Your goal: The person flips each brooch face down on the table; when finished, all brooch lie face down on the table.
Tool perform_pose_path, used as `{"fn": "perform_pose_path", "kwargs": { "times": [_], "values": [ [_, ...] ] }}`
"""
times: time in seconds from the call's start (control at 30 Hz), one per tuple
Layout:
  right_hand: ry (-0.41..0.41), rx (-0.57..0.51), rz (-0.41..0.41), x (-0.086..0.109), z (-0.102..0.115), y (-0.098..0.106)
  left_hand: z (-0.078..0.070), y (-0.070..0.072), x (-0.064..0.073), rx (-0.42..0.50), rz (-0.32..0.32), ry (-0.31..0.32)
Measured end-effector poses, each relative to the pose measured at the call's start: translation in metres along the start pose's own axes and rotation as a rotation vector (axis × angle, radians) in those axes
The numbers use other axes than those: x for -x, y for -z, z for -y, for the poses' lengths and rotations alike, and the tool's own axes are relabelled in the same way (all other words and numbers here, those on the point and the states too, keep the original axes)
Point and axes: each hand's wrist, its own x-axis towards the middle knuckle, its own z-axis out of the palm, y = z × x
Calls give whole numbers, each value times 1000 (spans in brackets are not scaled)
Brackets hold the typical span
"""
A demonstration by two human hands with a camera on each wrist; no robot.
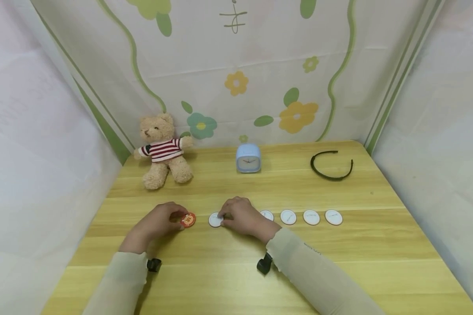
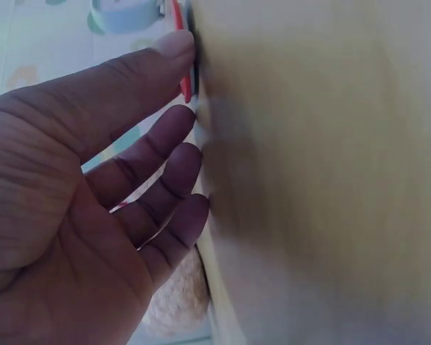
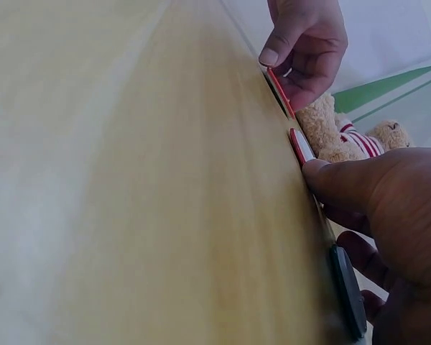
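Observation:
My left hand [image 1: 161,222] pinches the edge of a red-orange disc [image 1: 188,220] with a pale patterned centre, just off or on the table at the left end of a row. In the left wrist view, the thumb [image 2: 175,44] presses on that disc, the other fingers loosely bent. My right hand [image 1: 242,215] grips a white disc [image 1: 214,220] with a red rim, thumb at its near edge. Another white disc [image 1: 267,215] peeks out from behind the right wrist. A dark-edged disc [image 3: 348,291] shows below the right fingers in the right wrist view.
Farther right in the row lie white discs [image 1: 288,217] with dark markings. Behind them stand a teddy bear [image 1: 167,151] in a striped shirt, a blue clock [image 1: 248,157] and a black headband [image 1: 331,177]. Curtains with printed flowers enclose the wooden table [image 1: 220,280].

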Motion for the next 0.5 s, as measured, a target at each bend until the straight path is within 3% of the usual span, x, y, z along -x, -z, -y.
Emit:
{"fn": "perform_pose_path", "kwargs": {
  "times": [0.3, 0.5],
  "values": [
    [39, 1, -37, -8, 10, -2, -6, -5, -2, -25, -13, 0],
    [5, 14, -24, -23, 29, -11, -6, -6, -1, -5, -17, -7]
  ]
}}
